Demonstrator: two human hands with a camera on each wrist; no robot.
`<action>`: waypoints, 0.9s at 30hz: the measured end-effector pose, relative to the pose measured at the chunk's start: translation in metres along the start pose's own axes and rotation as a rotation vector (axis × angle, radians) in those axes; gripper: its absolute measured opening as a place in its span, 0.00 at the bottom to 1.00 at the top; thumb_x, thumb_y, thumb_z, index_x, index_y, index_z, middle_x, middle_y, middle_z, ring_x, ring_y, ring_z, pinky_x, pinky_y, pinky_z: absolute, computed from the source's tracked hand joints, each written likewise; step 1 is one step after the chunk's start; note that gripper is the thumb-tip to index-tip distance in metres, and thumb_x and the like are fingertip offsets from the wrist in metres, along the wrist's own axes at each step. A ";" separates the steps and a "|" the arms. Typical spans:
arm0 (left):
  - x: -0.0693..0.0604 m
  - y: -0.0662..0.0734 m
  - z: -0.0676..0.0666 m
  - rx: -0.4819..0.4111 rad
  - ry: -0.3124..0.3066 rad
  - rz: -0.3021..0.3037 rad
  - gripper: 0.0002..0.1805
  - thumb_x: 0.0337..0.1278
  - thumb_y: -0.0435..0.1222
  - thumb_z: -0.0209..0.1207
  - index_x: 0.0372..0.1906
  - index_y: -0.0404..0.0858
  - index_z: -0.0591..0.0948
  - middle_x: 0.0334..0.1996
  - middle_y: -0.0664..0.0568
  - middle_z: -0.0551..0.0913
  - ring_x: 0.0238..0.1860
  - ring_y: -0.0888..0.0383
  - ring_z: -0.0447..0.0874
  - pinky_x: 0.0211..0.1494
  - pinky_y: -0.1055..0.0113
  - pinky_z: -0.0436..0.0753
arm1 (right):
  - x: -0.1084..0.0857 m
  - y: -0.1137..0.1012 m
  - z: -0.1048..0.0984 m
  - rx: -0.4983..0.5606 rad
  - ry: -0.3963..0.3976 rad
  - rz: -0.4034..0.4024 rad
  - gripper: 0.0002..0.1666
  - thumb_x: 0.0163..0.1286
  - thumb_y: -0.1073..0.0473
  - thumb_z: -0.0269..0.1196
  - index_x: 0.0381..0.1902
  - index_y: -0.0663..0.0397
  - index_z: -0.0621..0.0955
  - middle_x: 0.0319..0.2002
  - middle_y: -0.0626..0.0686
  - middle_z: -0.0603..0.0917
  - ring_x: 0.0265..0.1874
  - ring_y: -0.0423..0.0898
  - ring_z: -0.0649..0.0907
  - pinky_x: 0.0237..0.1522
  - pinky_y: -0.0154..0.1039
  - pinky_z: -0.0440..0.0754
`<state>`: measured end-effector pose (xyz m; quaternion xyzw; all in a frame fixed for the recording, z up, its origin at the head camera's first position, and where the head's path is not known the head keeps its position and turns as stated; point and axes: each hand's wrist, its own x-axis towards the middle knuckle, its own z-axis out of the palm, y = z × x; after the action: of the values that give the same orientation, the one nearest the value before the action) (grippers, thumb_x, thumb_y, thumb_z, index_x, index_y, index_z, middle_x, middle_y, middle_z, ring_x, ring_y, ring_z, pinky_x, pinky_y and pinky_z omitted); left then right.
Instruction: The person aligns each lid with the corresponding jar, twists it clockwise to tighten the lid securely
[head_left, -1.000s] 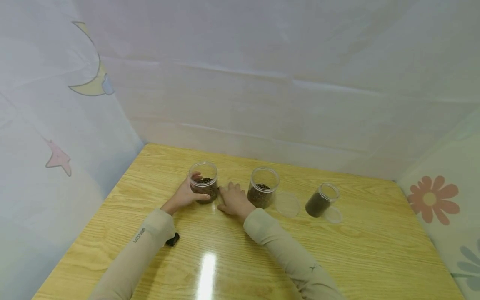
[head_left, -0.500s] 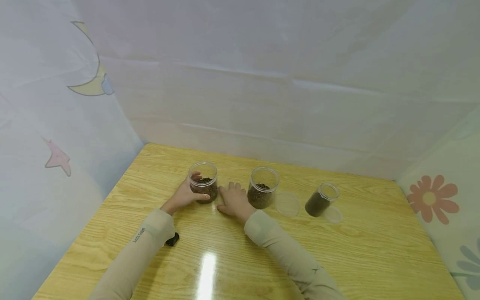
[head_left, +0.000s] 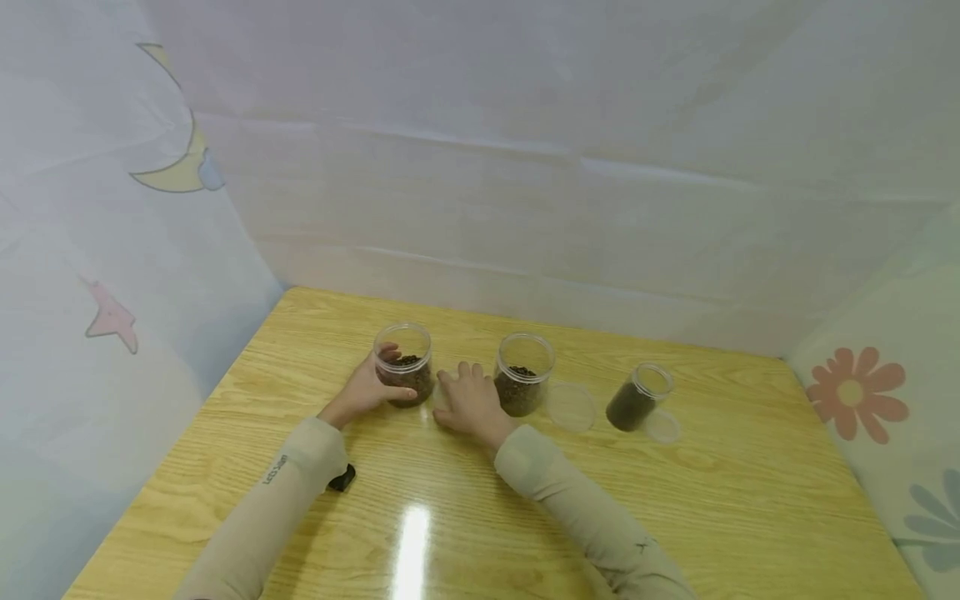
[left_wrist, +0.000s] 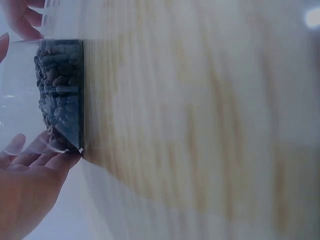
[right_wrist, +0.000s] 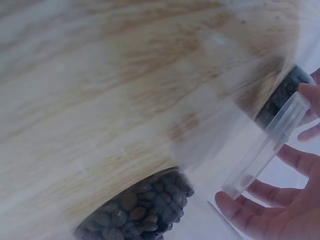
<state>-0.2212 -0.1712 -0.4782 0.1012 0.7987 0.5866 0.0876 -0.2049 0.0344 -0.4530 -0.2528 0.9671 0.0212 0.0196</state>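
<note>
On the left of the table, my left hand (head_left: 365, 386) grips a clear open-topped jar (head_left: 405, 385) partly filled with dark brown beans. Between this jar and a similar middle one, my right hand (head_left: 474, 402) holds a clear round lid (right_wrist: 267, 145), tilted on edge between thumb and fingers, as the right wrist view shows. Just right of that hand stands the middle jar (head_left: 519, 392) of beans, without a lid on top. In the left wrist view, beans (left_wrist: 60, 95) fill the lower part of the gripped jar.
A clear lid (head_left: 572, 407) lies flat beside the middle jar. Farther right stand a narrower open jar (head_left: 632, 406) with dark contents and a smaller lid (head_left: 663, 427). A small black object (head_left: 342, 478) lies by my left sleeve. Cloth walls (head_left: 480, 208) border the table.
The head view has shifted slightly, so the jars appear a little farther left. My right hand has moved slightly rightward relative to the left jar; the left hand keeps its grip.
</note>
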 end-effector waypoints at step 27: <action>-0.022 0.011 -0.003 0.106 0.001 0.064 0.52 0.34 0.38 0.73 0.65 0.29 0.54 0.62 0.35 0.62 0.63 0.40 0.59 0.63 0.46 0.60 | -0.025 -0.004 -0.015 0.017 0.079 -0.009 0.39 0.57 0.32 0.56 0.62 0.43 0.69 0.51 0.59 0.73 0.46 0.55 0.74 0.37 0.45 0.79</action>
<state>-0.2006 -0.1768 -0.4661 0.1309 0.8252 0.5459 0.0632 -0.1818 0.0423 -0.4367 -0.2575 0.9661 0.0026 -0.0162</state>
